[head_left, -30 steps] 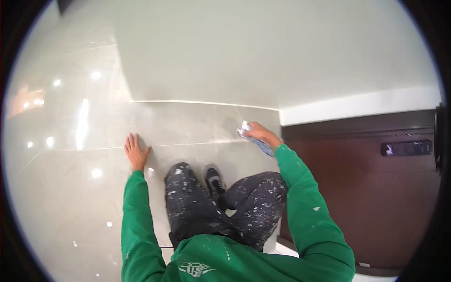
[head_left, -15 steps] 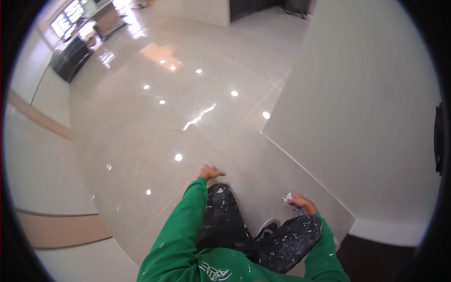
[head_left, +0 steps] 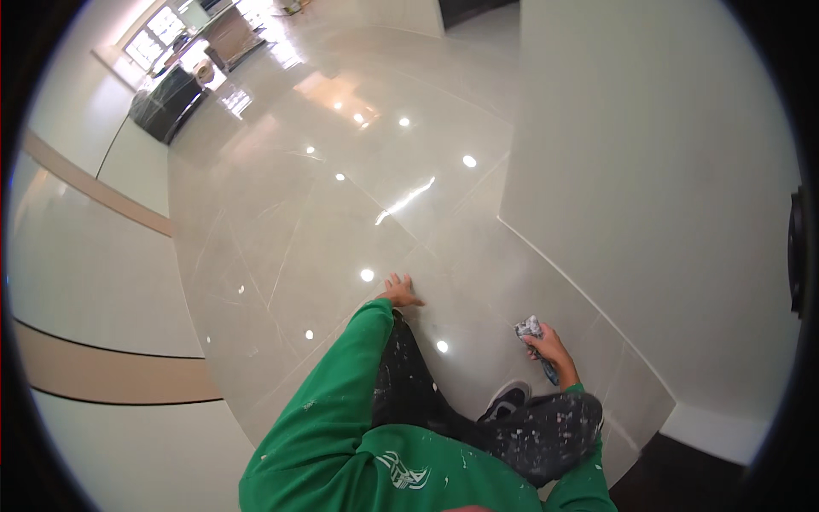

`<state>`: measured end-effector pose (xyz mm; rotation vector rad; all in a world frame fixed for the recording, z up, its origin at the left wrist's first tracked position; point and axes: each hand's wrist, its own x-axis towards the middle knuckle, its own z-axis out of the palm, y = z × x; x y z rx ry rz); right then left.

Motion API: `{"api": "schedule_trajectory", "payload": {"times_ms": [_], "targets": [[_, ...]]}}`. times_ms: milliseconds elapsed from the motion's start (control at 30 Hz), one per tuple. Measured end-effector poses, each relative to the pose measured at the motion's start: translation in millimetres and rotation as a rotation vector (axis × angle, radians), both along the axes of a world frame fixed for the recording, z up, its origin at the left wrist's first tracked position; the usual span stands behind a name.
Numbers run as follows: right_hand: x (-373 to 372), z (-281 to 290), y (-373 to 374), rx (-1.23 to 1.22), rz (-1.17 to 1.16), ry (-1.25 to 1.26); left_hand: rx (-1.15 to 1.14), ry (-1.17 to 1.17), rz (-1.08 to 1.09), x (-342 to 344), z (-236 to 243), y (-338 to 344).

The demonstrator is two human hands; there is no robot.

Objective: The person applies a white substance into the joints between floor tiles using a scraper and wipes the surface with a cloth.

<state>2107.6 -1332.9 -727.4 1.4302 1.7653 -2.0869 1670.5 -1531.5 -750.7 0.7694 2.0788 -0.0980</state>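
My right hand (head_left: 554, 350) is wrapped around a short hand tool (head_left: 529, 326), held near my right knee. Its head is crusted in white and grey, and a dark bluish handle sticks out below my fist. The exact kind cannot be made out; it resembles a paintbrush. My left hand (head_left: 401, 292) is empty, its fingers spread, just past my left knee over the glossy tiled floor (head_left: 290, 239). Whether its fingertips touch the tiles cannot be told. Paint spots cover my dark trousers (head_left: 529, 435) and green sleeves.
A plain pale wall (head_left: 640, 188) rises on the right, with a thin light line along its foot. Pale panels with a beige band (head_left: 119, 375) line the left side. Farther back stand a dark plastic-wrapped piece (head_left: 171, 102) and a window (head_left: 155, 38). Ceiling lights reflect in the tiles.
My view has shifted, moving the room across the picture. My right hand has come forward off the knee, showing more of the tool's handle. My left hand stays spread.
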Motion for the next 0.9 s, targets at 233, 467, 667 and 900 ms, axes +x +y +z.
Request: {"api": "schedule_trajectory", "payload": {"times_ms": [233,467,667,900], "targets": [[155.6,-18.4,-77.0,0.501,-0.333,-0.154,-0.174,0.313,-0.279,37.8,-3.0,16.6],[182.2,16.3,-51.9,0.695,-0.556,-0.364,-0.118,0.301,-0.382,2.6,-18.6,10.2],[152.7,12.1,42.0,1.069,-0.26,-0.435,0.016,0.33,-0.304,5.5,-34.3,1.8],[122.6,5.1,97.5,1.129,0.063,-0.642,0.058,0.278,-0.199,7.2,-31.9,-3.7]]}}
